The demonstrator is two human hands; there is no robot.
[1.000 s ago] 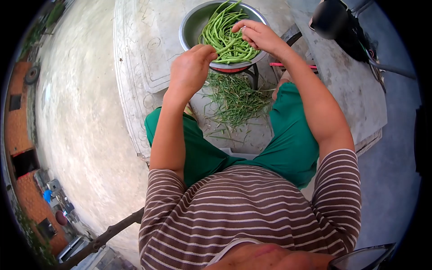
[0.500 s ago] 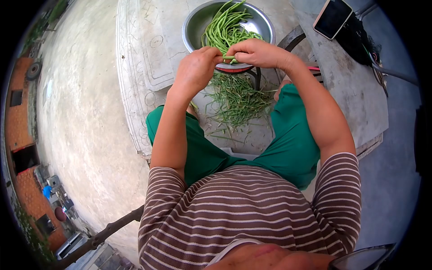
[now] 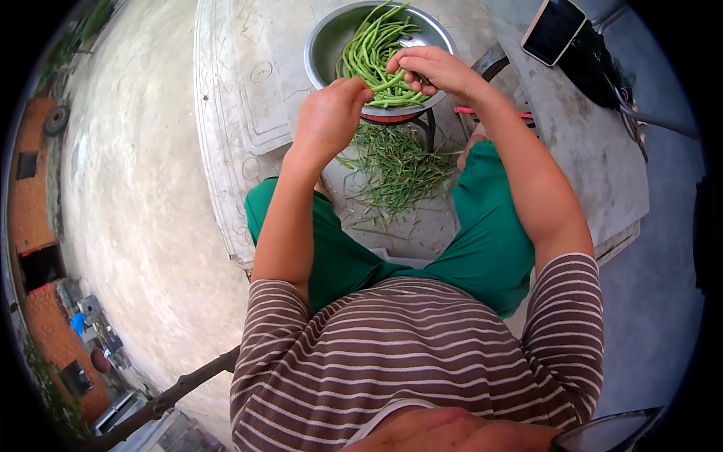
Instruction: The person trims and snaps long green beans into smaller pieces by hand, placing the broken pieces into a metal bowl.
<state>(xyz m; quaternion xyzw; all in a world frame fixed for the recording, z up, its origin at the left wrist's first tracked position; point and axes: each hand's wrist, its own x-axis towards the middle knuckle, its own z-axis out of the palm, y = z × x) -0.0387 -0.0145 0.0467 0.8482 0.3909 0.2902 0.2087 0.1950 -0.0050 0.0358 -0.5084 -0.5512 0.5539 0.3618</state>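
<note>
A metal bowl (image 3: pixel 320 47) holds a heap of long green beans (image 3: pixel 374 47). Over the bowl's near left rim is my left hand (image 3: pixel 337 105), its fingers closed in a pinch; what they hold, if anything, is hidden. My right hand (image 3: pixel 431 69) hovers above the right part of the beans, fingers curled, with something small and greenish partly visible in the palm, too small to name. The two hands are apart. Below the bowl, cut green stems (image 3: pixel 399 166) lie in a pile between my legs.
The bowl rests on a dark-legged stand (image 3: pixel 427 132). A pale stone slab (image 3: pixel 248 90) lies to the left, another slab (image 3: pixel 572 151) to the right. A phone or tablet (image 3: pixel 553 32) and a black bag (image 3: pixel 591 68) are at the upper right. A pink strip (image 3: pixel 465 111) shows near my right foot.
Half a second ago both hands met at a green bean piece over the near rim. Since then my right hand has moved up and right, away from my left hand, which stays near the rim.
</note>
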